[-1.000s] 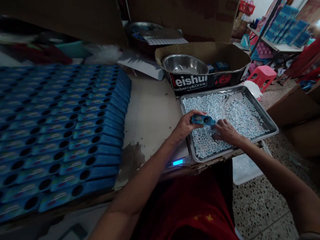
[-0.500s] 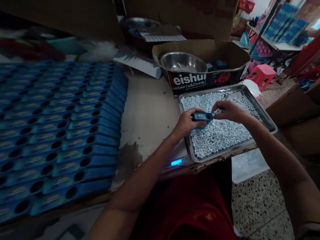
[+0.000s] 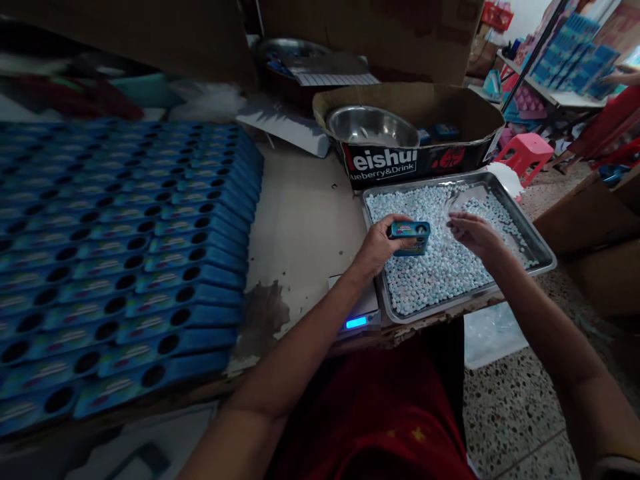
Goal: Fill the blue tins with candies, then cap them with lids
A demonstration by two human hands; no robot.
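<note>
My left hand (image 3: pixel 379 245) is closed round a small blue printed box (image 3: pixel 414 248), holding it above the metal tray (image 3: pixel 544 257). A round hole in the box's top shows something pale inside. To the right of the box, my right hand (image 3: pixel 475 233) hovers low over the tray with its fingers drawn together. What lies between those fingertips, if anything, is too small to make out. White and pale blue pellets (image 3: pixel 435 277) cover much of the tray, with a thinner patch near its far right.
Rows of blue boxes (image 3: pixel 185 275) with round holes fill the table's left side. A scale with a lit display (image 3: pixel 356 323) sits by the tray's left corner. Behind the tray, a cut-down carton (image 3: pixel 463 100) holds a steel bowl (image 3: pixel 370 127). A pink stool (image 3: pixel 529 155) stands beyond.
My right hand has drawn back to the right, away from the box's hole, and its pellets no longer show. The box has tipped so more of its side faces me.
</note>
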